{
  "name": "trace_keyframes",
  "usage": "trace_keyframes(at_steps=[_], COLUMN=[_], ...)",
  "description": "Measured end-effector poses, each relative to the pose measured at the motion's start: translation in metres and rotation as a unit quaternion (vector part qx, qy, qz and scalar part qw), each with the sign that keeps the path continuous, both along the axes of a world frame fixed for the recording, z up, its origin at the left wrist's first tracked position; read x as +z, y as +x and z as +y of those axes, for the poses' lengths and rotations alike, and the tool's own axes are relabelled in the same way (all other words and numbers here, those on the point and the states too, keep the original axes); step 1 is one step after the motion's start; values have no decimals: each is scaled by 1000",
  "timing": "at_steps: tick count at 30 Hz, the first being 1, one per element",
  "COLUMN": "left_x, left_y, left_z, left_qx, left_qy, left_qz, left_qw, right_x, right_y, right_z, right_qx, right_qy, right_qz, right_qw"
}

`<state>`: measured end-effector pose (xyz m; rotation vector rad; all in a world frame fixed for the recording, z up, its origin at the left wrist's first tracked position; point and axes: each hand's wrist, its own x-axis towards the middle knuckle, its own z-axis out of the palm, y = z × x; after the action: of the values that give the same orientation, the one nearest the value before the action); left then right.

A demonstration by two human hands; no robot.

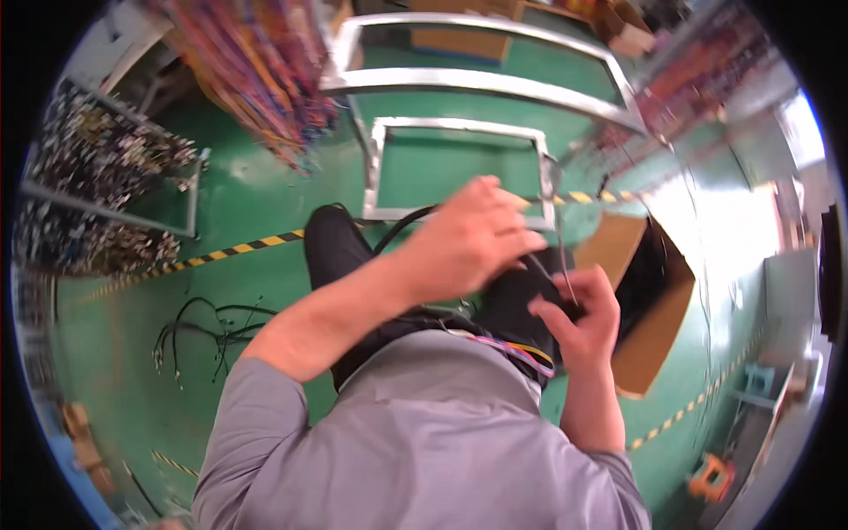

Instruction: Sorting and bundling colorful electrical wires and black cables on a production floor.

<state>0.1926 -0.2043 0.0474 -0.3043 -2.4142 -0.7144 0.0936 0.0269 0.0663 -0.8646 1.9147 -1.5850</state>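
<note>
Black cable [409,218] runs to the left hand [473,240], fingers curled, near the right hand [585,320], thumb parted from fingers; blur leaves both grips indeterminable.

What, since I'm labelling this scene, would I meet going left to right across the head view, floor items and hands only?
Black cable bundle, left hand, right hand, cardboard box, orange stool, light-blue stool.
</note>
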Motion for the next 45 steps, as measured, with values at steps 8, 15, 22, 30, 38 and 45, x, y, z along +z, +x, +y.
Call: trace_keyframes(at_steps=[8,15,22,30,38,45], left_x=[-8,-11,-50,-91,-98,-77], left_y=[11,3,111,184,210,240], left_z=[-9,-75,-181,-165,-172,-195], left_qx=[53,7,16,-77,219,270], left_qy=[-64,52,446,685,320,-284], left_qz=[-141,-319,-425,-318,-366,-157], left_qw=[987,946,788,651,846,907], right_x=[-9,-17,-39,-52,-46,-40], right_y=[-16,-32,-73,-88,-111,-67], right_z=[1,0,28,43,66,47], right_qx=[-9,-37,-118,-186,38,303], right_qy=[84,105,100,105,149,270], right_qz=[190,387,322,267,275,152], right_qw=[978,915,934,940,949,901])
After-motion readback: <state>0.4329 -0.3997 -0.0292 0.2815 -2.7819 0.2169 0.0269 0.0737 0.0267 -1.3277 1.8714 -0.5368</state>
